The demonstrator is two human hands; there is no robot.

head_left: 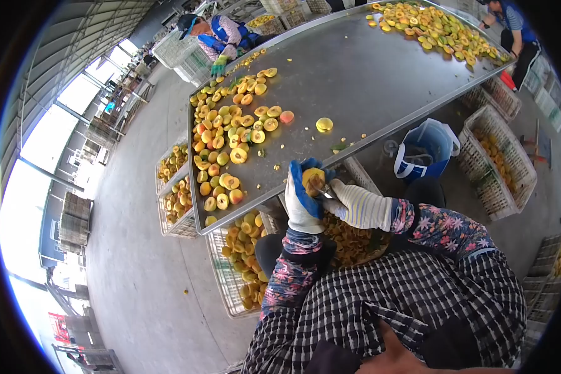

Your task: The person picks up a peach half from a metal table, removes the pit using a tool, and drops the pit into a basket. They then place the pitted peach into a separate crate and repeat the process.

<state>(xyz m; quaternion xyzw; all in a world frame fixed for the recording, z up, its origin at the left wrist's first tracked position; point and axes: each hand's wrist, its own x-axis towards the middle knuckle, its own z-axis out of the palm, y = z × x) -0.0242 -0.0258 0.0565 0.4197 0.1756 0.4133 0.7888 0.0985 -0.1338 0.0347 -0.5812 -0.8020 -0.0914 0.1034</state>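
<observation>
My left hand (303,202), in a white glove with a blue palm, holds a yellow-orange fruit half (313,181) near the table's front edge. My right hand (355,203), in a striped white glove, is closed around a small metal tool (325,192) whose tip touches the fruit. Below both hands sits a basket of orange fruit pieces (349,240) between my knees. Many halved fruits (221,137) lie on the left part of the metal table (330,81). One yellow fruit (324,124) lies apart from them, beyond my hands.
A blue-and-white bucket (427,149) stands right of my hands, beside a crate of fruit (495,159). Left of my legs is another fruit crate (237,268). A co-worker (221,34) leans at the table's far left; another person (514,34) is at the far right.
</observation>
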